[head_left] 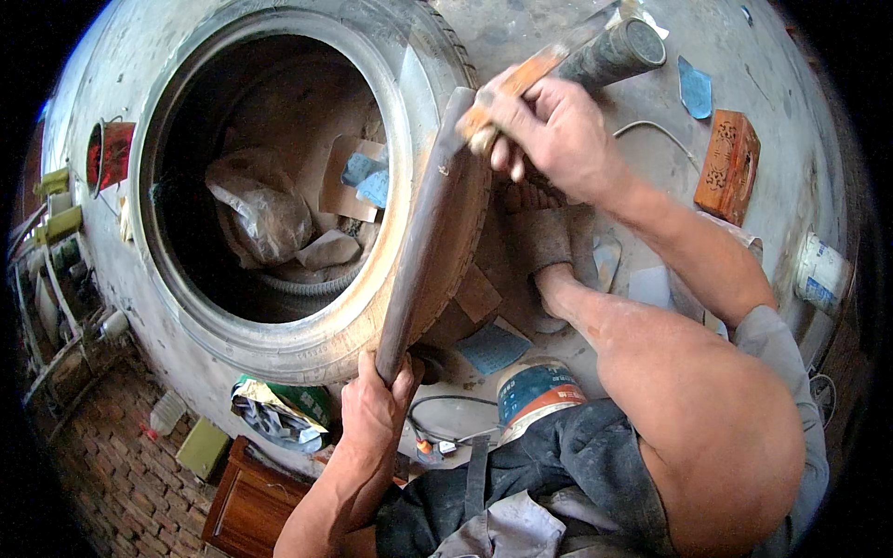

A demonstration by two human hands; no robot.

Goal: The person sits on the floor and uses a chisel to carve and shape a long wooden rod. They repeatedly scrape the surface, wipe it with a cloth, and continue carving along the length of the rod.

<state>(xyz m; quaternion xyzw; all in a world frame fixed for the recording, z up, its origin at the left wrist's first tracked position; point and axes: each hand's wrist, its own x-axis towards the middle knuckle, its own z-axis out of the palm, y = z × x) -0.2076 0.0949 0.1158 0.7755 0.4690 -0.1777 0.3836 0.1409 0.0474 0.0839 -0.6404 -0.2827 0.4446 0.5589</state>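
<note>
My left hand (369, 405) is closed around the lower end of a long, dark, slightly curved wooden piece (423, 228). The piece slants up and to the right against the edge of a large tyre (307, 358). My right hand (563, 130) grips a flat orange-brown tool (535, 70) by its handle; its exact kind is unclear. The far end of that tool is blurred. Its near end meets the upper part of the wooden piece, where I cannot tell whether they touch. Fingers of the right hand curl beneath the handle.
Inside the tyre lie a plastic bag (265, 209) and blue sandpaper (372, 186). A dark cylinder (619, 51) and a carved wooden block (727, 167) sit to the right. A bucket (539, 391) stands near my bent leg (688, 400); a green bag (284, 409) is below the tyre.
</note>
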